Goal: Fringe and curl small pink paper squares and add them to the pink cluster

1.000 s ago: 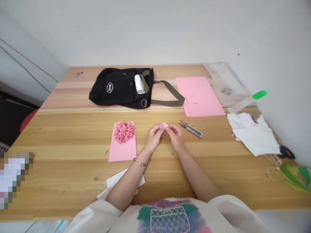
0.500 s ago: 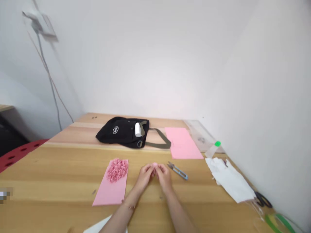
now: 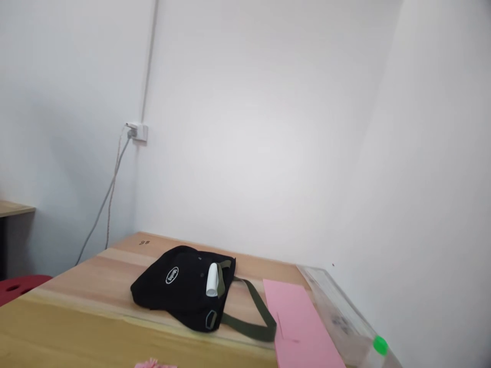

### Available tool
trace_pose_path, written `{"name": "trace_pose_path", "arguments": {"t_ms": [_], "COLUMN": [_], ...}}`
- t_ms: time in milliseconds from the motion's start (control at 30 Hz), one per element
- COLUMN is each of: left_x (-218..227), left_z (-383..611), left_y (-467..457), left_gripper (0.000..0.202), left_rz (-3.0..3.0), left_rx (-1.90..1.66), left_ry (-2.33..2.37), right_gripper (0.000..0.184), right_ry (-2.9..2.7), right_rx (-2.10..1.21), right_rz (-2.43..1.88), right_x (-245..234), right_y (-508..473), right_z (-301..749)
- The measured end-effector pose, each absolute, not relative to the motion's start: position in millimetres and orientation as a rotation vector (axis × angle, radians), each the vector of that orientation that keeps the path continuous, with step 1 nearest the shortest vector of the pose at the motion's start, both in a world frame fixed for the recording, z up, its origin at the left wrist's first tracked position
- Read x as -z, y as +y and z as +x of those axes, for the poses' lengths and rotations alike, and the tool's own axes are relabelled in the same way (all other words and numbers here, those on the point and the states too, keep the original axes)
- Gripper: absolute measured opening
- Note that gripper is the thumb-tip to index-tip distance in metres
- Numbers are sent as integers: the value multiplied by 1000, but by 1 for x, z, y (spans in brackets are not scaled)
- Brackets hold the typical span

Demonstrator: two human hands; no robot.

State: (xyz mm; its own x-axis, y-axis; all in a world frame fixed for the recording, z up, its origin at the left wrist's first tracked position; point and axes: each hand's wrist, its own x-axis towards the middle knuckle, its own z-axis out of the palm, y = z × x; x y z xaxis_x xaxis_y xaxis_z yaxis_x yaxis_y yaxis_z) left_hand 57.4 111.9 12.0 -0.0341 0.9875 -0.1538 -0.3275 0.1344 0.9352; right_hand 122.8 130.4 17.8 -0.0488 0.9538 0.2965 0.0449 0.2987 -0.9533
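Note:
Neither my left hand nor my right hand is in view; the camera points up at the wall and the far part of the wooden table (image 3: pixel 69 306). A black bag (image 3: pixel 180 286) with an olive strap (image 3: pixel 253 317) lies at the back of the table, a white roll (image 3: pixel 211 280) resting on it. A stack of pink paper sheets (image 3: pixel 303 327) lies to the right of the bag. The top of a pile of pink paper curls (image 3: pixel 153 364) shows at the bottom edge.
A clear plastic sleeve (image 3: pixel 333 306) lies along the right wall, with a green-capped bottle (image 3: pixel 378 350) near it. A wall socket (image 3: pixel 138 132) with a grey cable (image 3: pixel 107 194) hangs at the left. A red stool (image 3: pixel 19 287) and another tabletop (image 3: pixel 11 208) stand at far left.
The view has tilted sharply upward. Both hands, the small pink piece they held, the snips and the white papers have dropped out of the picture.

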Motion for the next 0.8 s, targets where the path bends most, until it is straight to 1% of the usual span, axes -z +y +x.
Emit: {"name": "trace_pose_path", "arguments": {"t_ms": [100,200,267,333,367,433,500,600,800], "left_x": [-36,-42,-31,-11,-1,13,16,10,5], "left_z": [62,66,65,63,61,57,54,51,48], "left_y": [153,170,160,133,115,78,50,36,41], "left_gripper": [39,40,39,38,39,43,44,42,30], "left_rz": [822,811,859,939,936,893,907,938,983], "left_rx": [-1356,-1441,-1432,-1393,-1364,-1301,-1281,-1266,-1253], "left_ry": [1079,1112,1116,1078,1079,1101,1092,1079,1035], "right_gripper": [11,13,11,7,9,21,31,33,31], "right_ry": [-1462,-1496,-1473,-1429,-1407,-1351,-1279,-1184,-1117], "right_rx": [-930,-870,-874,-904,-928,-990,-1055,-1148,-1221], "right_rz": [-1042,-1042,-1039,-1056,-1089,-1169,-1239,-1207,-1097], "right_x": [-50,-66,-58,-36,-23,-1,11,10,4], "right_y": [175,193,185,159,140,98,62,38,47], "right_z": [94,84,94,113,124,140,148,149,146]}}
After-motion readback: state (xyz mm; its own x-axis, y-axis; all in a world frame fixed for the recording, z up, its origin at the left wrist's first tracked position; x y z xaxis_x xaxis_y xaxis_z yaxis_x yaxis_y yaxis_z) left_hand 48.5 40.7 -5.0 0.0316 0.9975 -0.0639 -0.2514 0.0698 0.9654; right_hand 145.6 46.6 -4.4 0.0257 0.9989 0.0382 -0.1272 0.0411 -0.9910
